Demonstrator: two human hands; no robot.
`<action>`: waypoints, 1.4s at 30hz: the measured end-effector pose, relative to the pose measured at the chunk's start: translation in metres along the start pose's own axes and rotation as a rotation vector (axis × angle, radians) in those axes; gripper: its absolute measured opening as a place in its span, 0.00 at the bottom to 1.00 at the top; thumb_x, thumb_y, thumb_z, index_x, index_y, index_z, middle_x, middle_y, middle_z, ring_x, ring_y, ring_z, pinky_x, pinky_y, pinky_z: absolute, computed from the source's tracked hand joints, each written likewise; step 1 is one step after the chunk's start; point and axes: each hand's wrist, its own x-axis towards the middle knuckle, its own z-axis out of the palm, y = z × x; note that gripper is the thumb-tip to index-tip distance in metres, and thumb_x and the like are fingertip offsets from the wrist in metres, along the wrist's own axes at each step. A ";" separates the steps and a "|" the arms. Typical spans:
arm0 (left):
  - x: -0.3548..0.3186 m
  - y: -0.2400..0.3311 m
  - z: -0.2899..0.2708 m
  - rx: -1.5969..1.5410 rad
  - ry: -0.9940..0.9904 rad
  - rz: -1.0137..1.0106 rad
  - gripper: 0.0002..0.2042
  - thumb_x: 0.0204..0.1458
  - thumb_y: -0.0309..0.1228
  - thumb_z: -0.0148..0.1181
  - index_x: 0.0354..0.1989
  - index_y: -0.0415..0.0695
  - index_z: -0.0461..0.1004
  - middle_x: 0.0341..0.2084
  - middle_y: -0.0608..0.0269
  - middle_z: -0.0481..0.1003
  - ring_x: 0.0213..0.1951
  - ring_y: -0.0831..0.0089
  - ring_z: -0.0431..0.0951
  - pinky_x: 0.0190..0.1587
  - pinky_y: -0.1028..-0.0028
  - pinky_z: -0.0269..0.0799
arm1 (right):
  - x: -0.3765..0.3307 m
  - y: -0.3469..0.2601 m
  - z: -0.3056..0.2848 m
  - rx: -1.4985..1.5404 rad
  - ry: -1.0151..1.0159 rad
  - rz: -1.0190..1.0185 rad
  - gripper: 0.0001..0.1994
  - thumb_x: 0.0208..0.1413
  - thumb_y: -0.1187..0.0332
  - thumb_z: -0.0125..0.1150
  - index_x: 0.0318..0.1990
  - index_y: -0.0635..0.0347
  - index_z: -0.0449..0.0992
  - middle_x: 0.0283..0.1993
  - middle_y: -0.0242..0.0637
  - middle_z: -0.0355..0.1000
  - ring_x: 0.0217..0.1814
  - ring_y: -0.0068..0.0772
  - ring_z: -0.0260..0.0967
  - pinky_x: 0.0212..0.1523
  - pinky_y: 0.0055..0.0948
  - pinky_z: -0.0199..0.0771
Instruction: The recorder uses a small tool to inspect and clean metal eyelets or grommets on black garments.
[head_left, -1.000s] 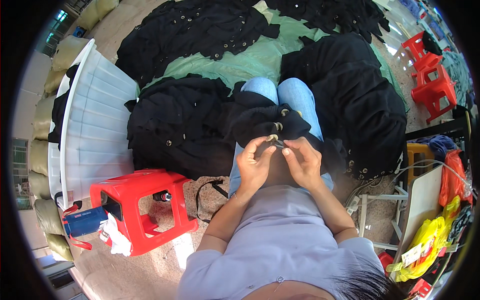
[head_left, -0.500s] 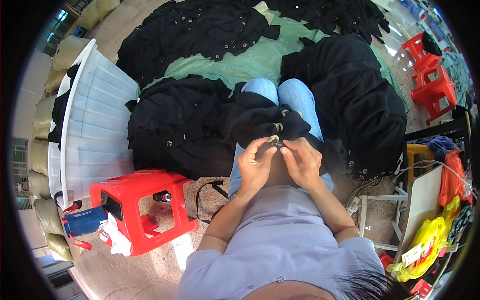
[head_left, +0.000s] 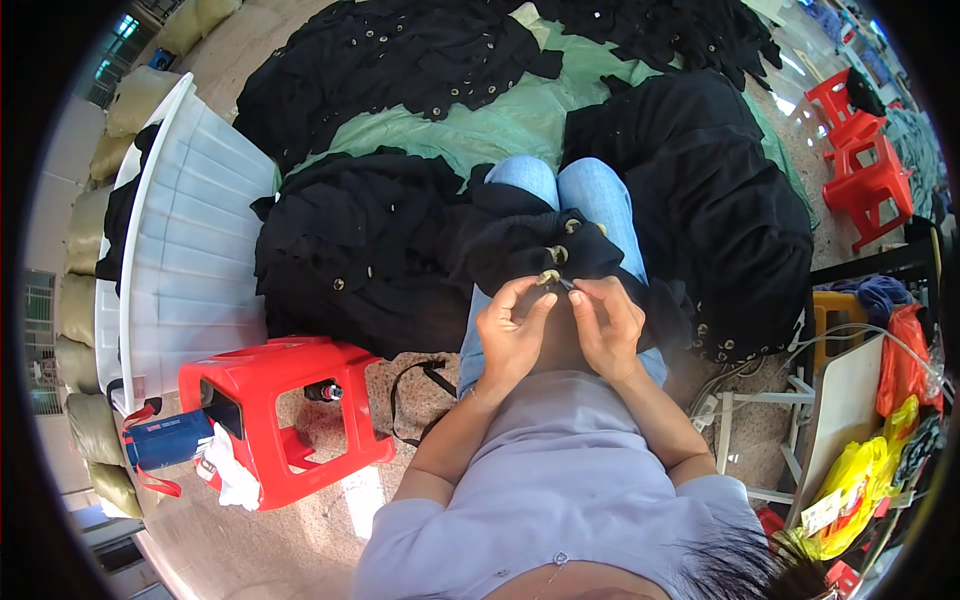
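Across my lap lies a black garment (head_left: 505, 250) with several pale, shiny round buttons down it. My left hand (head_left: 512, 325) is closed in a pinch on the garment's edge, right beside the nearest button (head_left: 548, 277). Facing it, my right hand (head_left: 607, 328) pinches thumb against forefinger. A tiny thin grey piece shows at its fingertips, too small to name. The fingertips of both hands are a short gap apart. Farther up the cloth sit a second button (head_left: 557, 255) and a third button (head_left: 571, 226).
Heaps of black garments (head_left: 350, 270) surround my knees on green sheeting (head_left: 470, 135). A white tub (head_left: 195, 250) and a red stool (head_left: 285, 365) holding a blue case (head_left: 168, 440) stand left. At right are a white-legged table (head_left: 840, 410), a yellow bag (head_left: 860, 480) and red stools (head_left: 868, 180).
My right hand's fingertips have shifted slightly right, away from the left ones, and a thin grey piece now shows between them. My left hand keeps its place by the button.
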 end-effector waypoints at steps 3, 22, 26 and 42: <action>0.000 0.001 0.000 0.000 0.001 0.026 0.09 0.52 0.20 0.64 0.42 0.34 0.77 0.38 0.62 0.80 0.39 0.82 0.77 0.42 0.82 0.73 | 0.001 -0.002 -0.001 0.037 -0.004 0.037 0.06 0.50 0.77 0.67 0.35 0.66 0.76 0.28 0.41 0.74 0.26 0.34 0.74 0.28 0.26 0.73; -0.002 0.003 0.001 0.010 0.047 -0.003 0.09 0.53 0.19 0.64 0.42 0.36 0.77 0.37 0.64 0.79 0.39 0.82 0.76 0.44 0.80 0.73 | -0.010 0.009 0.002 0.273 0.051 0.365 0.11 0.62 0.69 0.58 0.49 0.63 0.73 0.37 0.26 0.70 0.37 0.16 0.65 0.42 0.17 0.64; -0.010 0.042 0.006 0.105 -0.566 0.294 0.14 0.46 0.16 0.64 0.43 0.39 0.78 0.36 0.59 0.78 0.38 0.65 0.78 0.43 0.71 0.73 | 0.007 0.019 -0.012 0.341 0.170 0.470 0.12 0.57 0.70 0.65 0.47 0.61 0.74 0.26 0.18 0.61 0.27 0.09 0.54 0.31 0.12 0.56; 0.073 -0.056 -0.090 0.771 0.030 0.131 0.23 0.43 0.22 0.65 0.52 0.44 0.72 0.49 0.53 0.74 0.51 0.57 0.73 0.54 0.65 0.69 | 0.095 0.057 -0.024 -0.247 -0.222 0.162 0.09 0.57 0.65 0.62 0.39 0.60 0.79 0.37 0.40 0.75 0.36 0.43 0.74 0.36 0.33 0.71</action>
